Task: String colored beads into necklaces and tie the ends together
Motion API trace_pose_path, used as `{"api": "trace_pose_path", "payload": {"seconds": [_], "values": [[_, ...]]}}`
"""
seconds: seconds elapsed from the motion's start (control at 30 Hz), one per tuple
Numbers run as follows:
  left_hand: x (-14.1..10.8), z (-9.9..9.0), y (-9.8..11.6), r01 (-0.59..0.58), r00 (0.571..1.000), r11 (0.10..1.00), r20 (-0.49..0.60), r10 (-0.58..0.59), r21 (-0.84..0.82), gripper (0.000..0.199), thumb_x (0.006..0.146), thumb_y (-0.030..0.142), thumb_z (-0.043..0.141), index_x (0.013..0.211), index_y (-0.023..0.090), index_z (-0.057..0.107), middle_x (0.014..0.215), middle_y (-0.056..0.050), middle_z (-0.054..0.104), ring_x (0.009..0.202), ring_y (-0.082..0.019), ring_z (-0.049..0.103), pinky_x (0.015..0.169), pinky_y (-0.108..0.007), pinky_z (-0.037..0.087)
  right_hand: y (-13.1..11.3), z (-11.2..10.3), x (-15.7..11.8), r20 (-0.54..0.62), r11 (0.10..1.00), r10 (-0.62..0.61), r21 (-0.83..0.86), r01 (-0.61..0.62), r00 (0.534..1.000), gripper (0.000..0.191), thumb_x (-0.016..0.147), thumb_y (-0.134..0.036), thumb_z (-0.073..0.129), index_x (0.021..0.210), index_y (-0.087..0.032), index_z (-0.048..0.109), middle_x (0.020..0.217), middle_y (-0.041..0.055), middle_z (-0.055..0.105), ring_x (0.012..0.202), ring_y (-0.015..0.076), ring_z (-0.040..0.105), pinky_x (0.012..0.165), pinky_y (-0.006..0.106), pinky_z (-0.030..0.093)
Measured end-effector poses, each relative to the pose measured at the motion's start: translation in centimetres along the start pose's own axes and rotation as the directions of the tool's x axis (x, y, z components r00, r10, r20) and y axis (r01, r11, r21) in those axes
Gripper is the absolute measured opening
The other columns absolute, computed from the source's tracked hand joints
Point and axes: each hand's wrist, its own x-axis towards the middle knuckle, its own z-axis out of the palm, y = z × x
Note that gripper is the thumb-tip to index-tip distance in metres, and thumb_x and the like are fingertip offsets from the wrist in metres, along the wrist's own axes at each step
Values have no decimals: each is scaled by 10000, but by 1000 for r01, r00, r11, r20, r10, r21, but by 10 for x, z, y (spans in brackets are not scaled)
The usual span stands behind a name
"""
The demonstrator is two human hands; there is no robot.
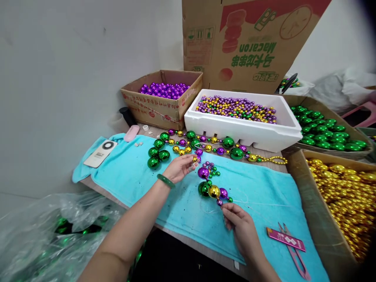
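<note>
Left hand [178, 169], fingers nearly closed, pinches small gold bead [194, 159]; right hand [239, 224] likewise pinches small purple bead [219, 202]; bead strand [214, 192] lies between them on turquoise towel [176, 207]

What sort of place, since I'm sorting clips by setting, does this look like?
Probably a bead-stringing workspace, perhaps a small workshop: a bead strand at the right hand, a white foam box of mixed loose beads, and pink snips on a turquoise towel.

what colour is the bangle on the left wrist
The bangle is green; it shows best in the head view, the only one here.
</note>
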Motion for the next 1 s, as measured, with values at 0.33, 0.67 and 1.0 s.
{"api": "trace_pose_path", "payload": {"seconds": [0.33, 0.67, 1.0], "values": [[-11, -5, 4, -32, 999, 999, 6, 32, 39, 143, 784, 134, 613, 913, 94, 660, 854, -81, 665, 661, -77, 601, 587, -171, 492, -4, 5, -2, -8, 999, -27, -30, 27, 1000, 262, 581, -362, 749, 698, -145, 658, 531, -17, 485, 466, 83, 381, 428, 217, 274], [-20, -4, 8, -96, 995, 970, 46, 88, 223, 401, 615, 143, 760, 1001, 147, 653, 869, -39, 670, 699, -86, 586, 637, -209, 442, -4, 8, -4, 27, 996, -42, -72, 43, 999, 303, 592, -389, 745, 718, -142, 622, 523, -34, 477, 441, 76, 386, 433, 222, 294], [-28, -3, 14, -166, 982, 925, -28, 187, 342, 230, 616, 284, 754, 707, 122, 620, 770, -30, 647, 669, -90, 560, 608, -213, 421, 2, 29, -7, 141, 991, -56, -116, 73, 988, 362, 602, -399, 738, 848, -173, 597, 697, 13, 594, 528, 126, 503, 486, 259, 409]]}}
